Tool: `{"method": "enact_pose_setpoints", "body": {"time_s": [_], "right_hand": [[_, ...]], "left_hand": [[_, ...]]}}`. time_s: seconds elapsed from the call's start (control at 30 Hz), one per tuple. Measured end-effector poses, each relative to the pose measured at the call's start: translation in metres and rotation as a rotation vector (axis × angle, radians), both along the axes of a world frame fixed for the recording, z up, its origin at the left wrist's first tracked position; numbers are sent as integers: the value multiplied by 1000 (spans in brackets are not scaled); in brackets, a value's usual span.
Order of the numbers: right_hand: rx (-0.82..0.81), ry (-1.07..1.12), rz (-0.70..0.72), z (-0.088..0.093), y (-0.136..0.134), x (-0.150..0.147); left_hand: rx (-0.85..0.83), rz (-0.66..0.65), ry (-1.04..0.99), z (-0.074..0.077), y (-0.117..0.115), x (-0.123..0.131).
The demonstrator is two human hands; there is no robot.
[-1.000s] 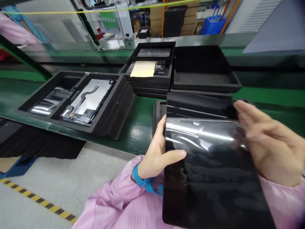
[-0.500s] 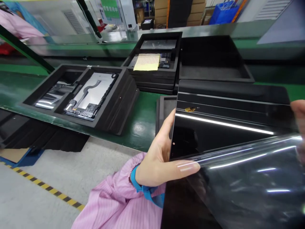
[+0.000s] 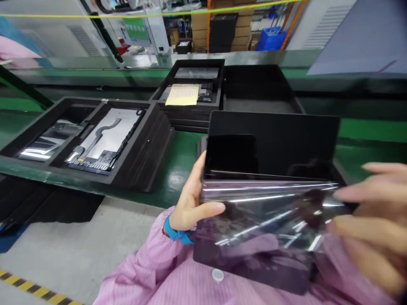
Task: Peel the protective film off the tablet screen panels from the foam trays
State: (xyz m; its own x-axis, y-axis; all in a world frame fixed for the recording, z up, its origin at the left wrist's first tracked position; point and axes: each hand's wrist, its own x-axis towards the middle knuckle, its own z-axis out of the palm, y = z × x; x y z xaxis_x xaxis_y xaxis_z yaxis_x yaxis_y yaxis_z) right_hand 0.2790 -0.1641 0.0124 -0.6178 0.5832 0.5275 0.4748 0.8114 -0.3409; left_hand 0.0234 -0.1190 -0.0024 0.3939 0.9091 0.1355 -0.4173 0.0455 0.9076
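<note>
My left hand (image 3: 190, 207) grips the left edge of a flat black glossy tablet screen panel (image 3: 273, 135), thumb over the front. A clear plastic film (image 3: 254, 207) covers the lower part, creased and pulled toward the right; the upper part of the panel is bare. At the right, my right hand (image 3: 372, 224) is blurred, its thumb and finger pinching the film's right end. The panel is tilted in front of my pink sleeves and chest.
A black foam tray (image 3: 129, 159) with an opened tablet body (image 3: 106, 135) stands on the green bench (image 3: 173, 173) at left. Farther back are stacked trays (image 3: 190, 112) with a yellow paper (image 3: 182, 94) on top, beside a black bin (image 3: 259, 87).
My right hand has come further into view, pinching the film and drawing it down and across the panel. The panel sits lower left in view, and the gold patch no longer shows.
</note>
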Motion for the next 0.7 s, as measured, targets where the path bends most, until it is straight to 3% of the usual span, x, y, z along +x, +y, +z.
{"method": "enact_pose_setpoints", "body": {"time_s": [0.17,0.37,0.47,0.7], "right_hand": [[37,-160,43,29,-1,-40],[153,-210,240,57,-8,-47],[239,-227,336,62,-2,-48],[294,-321,395,59,2,-47]], "left_hand": [[-116,134,35,-6,5,-5],[-116,221,-3,-9,2,-8],[-117,222,-10,-9,3,-10],[-151,190,7,-9,-1,-17]]}}
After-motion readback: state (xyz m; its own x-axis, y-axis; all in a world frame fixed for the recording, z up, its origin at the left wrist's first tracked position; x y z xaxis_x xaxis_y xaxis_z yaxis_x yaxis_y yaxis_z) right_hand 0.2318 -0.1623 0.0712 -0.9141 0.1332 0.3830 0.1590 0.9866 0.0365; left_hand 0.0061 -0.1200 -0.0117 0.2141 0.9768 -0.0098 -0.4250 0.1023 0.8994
